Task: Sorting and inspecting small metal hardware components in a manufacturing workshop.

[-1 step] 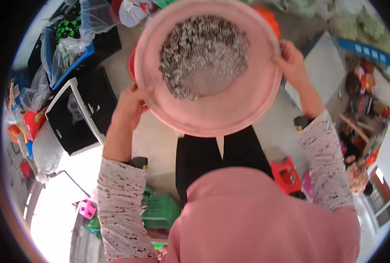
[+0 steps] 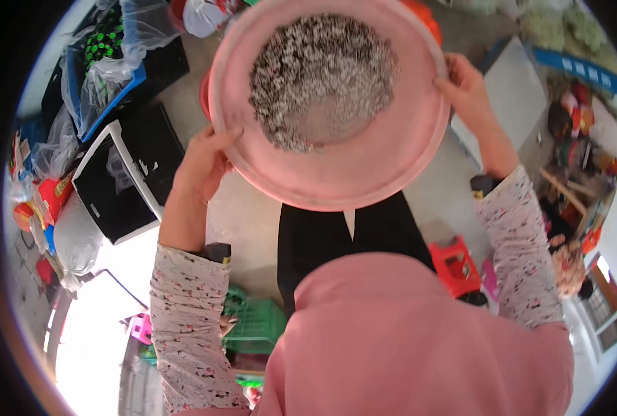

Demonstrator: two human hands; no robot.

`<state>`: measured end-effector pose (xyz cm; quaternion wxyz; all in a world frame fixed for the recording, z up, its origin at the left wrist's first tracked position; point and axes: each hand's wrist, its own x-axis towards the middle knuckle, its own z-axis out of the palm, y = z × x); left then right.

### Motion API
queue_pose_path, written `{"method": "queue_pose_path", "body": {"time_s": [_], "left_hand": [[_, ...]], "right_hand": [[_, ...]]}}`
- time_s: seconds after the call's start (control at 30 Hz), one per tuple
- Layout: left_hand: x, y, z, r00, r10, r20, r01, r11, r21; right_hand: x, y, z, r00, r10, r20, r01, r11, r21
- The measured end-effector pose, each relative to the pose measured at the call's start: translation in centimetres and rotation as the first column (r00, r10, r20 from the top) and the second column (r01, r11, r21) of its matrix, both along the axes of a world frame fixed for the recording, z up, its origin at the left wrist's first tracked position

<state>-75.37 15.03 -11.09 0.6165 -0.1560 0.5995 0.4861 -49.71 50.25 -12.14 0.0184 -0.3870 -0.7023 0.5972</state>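
Grain-like speckled grey-and-white granules (image 2: pixel 322 73) lie heaped in the far half of a wide round pink plastic basin (image 2: pixel 364 173), leaving a bare patch of basin floor on the near side of the heap. The basin is held in the air in front of the person, above a pale concrete floor (image 2: pixel 246 215). The left hand (image 2: pixel 204 163) clasps the basin's left rim, fingers (image 2: pixel 225 133) curled over the lip; the right hand (image 2: pixel 464 87) clasps the right rim, fingers closed on the edge. Both grips appear firm and roughly opposite each other.

Judgement: sound handling here calls for keeping the two grips level and opposed, so the load stays clear of the rim; any tilt should be small and even.

Left of the basin stand black trays with white frames (image 2: pixel 125 177) and clear plastic bags (image 2: pixel 111 62). Below it, near the person's legs, sit a red plastic stool (image 2: pixel 454 263) and a green plastic crate (image 2: pixel 253 326).
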Motion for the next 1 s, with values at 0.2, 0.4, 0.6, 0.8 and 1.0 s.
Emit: {"method": "queue_pose_path", "body": {"time_s": [0.2, 0.4, 0.6, 0.8, 1.0], "left_hand": [[1.6, 3.2, 1.2, 0.987, -0.141, 0.074, 0.14, 0.99, 0.019], [4.6, 6.5, 1.8, 0.982, -0.168, 0.088, 0.167, 0.986, 0.024], [9.9, 13.4, 5.1, 0.976, -0.213, 0.045, 0.21, 0.975, 0.075], [14.9, 19.6, 9.2, 0.98, -0.189, -0.06, 0.195, 0.973, 0.127], [19.1, 26.3, 12.9, 0.932, -0.298, -0.204, 0.344, 0.905, 0.249]], "right_hand": [[2.5, -0.3, 3.7, 0.987, -0.056, 0.151, 0.047, 0.997, 0.06], [8.6, 1.4, 2.9, 0.98, -0.143, 0.138, 0.121, 0.98, 0.158], [15.3, 4.7, 5.6, 0.935, -0.352, 0.04, 0.348, 0.934, 0.085], [21.3, 6.4, 11.8, 0.969, -0.218, 0.117, 0.106, 0.791, 0.603], [25.0, 8.0, 18.5, 0.985, -0.13, 0.112, -0.033, 0.498, 0.867]]}}
